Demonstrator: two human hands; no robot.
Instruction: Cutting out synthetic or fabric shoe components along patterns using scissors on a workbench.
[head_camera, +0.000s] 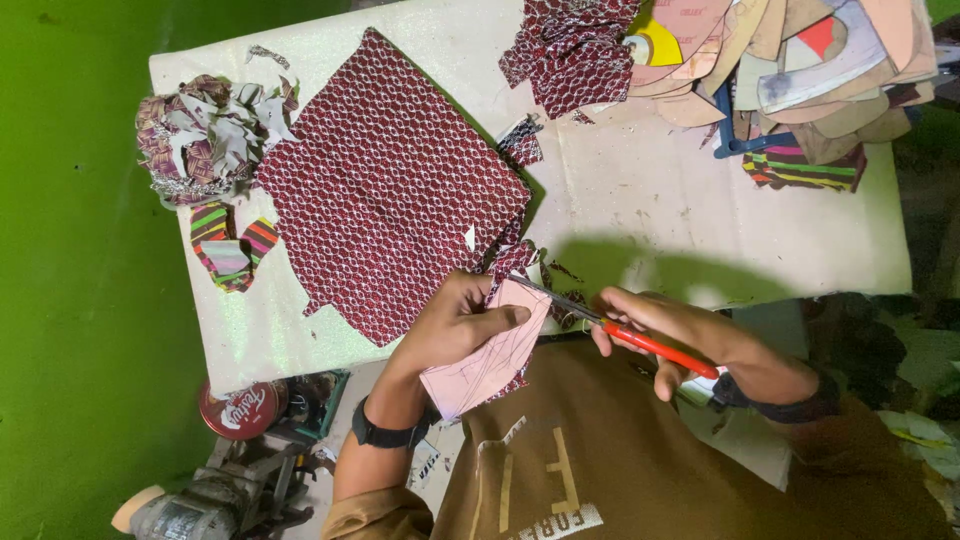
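While left hand (455, 325) pinches pink template (490, 360), scissors (610, 325) cut beside fingers (505, 315)

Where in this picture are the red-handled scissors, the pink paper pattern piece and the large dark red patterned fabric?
Red-handled scissors (655, 347): head view, on the red handle.
Pink paper pattern piece (490, 365): head view, on its middle, below the thumb.
Large dark red patterned fabric (390, 190): head view, on its flat centre.

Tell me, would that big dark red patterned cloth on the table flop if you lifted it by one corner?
Probably yes. The red patterned cloth lies flat and thin on the white table, so it looks limp and light. Its cut edge near the left hand curls and hangs, which suggests it would drape. Pushed, it would likely bunch up like the scrap pile.
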